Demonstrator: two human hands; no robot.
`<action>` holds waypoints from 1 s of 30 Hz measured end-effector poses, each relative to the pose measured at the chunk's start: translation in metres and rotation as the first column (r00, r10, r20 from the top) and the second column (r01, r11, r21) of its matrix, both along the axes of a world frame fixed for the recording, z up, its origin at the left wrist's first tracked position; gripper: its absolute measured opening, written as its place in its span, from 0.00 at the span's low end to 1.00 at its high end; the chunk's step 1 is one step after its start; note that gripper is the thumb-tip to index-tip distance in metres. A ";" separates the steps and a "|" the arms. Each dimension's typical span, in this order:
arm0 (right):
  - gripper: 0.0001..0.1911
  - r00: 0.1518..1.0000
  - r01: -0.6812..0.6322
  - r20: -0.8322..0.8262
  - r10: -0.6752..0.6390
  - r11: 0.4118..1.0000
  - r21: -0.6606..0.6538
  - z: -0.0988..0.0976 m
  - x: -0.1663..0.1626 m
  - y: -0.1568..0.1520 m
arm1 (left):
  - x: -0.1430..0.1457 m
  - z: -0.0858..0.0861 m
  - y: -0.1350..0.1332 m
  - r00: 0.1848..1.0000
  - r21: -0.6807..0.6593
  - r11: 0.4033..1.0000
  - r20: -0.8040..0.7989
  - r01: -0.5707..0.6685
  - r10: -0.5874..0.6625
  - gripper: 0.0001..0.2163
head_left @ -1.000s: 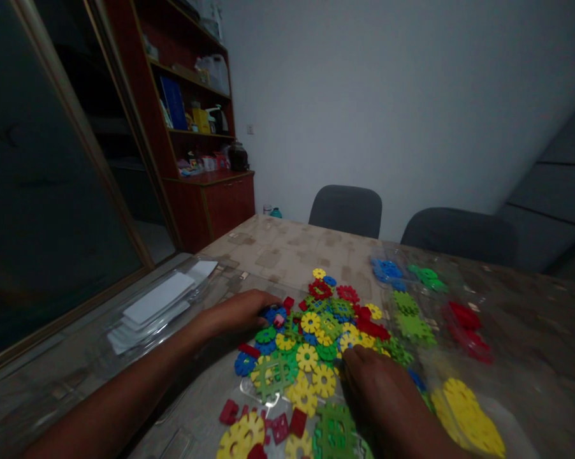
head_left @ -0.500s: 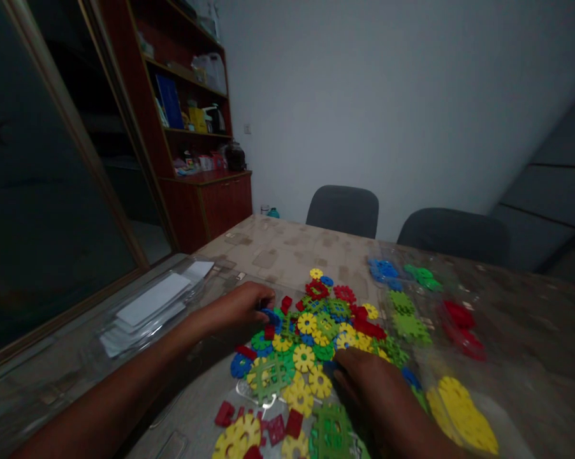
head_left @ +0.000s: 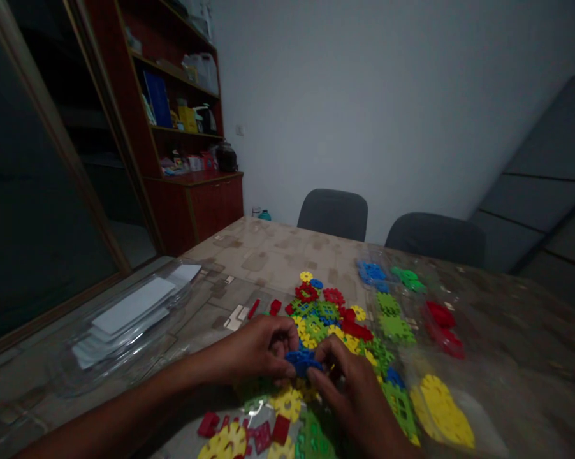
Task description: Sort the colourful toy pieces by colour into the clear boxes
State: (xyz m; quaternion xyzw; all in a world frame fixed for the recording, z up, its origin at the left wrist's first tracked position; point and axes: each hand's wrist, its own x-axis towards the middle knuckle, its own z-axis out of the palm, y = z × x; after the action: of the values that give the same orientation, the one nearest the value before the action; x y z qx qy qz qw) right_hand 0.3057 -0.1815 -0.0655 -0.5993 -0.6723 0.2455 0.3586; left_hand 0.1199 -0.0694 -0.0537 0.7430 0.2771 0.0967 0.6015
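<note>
Blue plastic toy discs [head_left: 303,362] are held between my two hands, above a loose heap of building pieces. My left hand [head_left: 263,344] pinches them from the left with thumb and fingers. From the right, my right hand [head_left: 347,376] grips them between thumb and forefinger. How many discs there are, and whether they are joined, I cannot tell. Around and below lie yellow notched discs [head_left: 287,403], green square lattice pieces [head_left: 311,437] and red blocks [head_left: 281,429]. My hands hide part of the heap.
On the right, clear trays hold sorted pieces: blue [head_left: 371,271], green discs [head_left: 408,278], green squares [head_left: 395,322], red [head_left: 444,326] and yellow [head_left: 443,411]. White cards [head_left: 134,305] lie in clear plastic packaging on the left. Two grey chairs [head_left: 333,210] stand behind the table [head_left: 261,245].
My hands have come together over the heap, the left moving right and toward me, the right moving left. The blue pieces now meet between them. The view has shifted slightly.
</note>
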 end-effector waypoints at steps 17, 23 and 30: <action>0.11 0.818 0.569 0.078 -0.571 0.821 0.038 0.074 0.135 0.089 | -0.009 0.017 0.014 0.996 0.346 0.935 -0.027 0.085 -0.080 0.09; 0.17 0.750 0.661 0.047 -0.660 0.746 -0.077 0.061 0.183 0.131 | -0.013 0.013 0.018 0.995 0.433 0.897 -0.083 0.093 -0.064 0.07; 0.13 0.836 0.544 -0.001 -0.549 0.829 -0.125 0.065 0.177 0.109 | -0.024 0.023 0.033 0.991 0.542 0.834 -0.129 0.104 -0.040 0.06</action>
State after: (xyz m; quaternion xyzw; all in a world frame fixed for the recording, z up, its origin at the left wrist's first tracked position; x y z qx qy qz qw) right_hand 0.4822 -0.0721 -0.0003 -0.7822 -0.4502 0.1837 0.3896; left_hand 0.0960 -0.0365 -0.0311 0.8979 0.2430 0.1073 0.3511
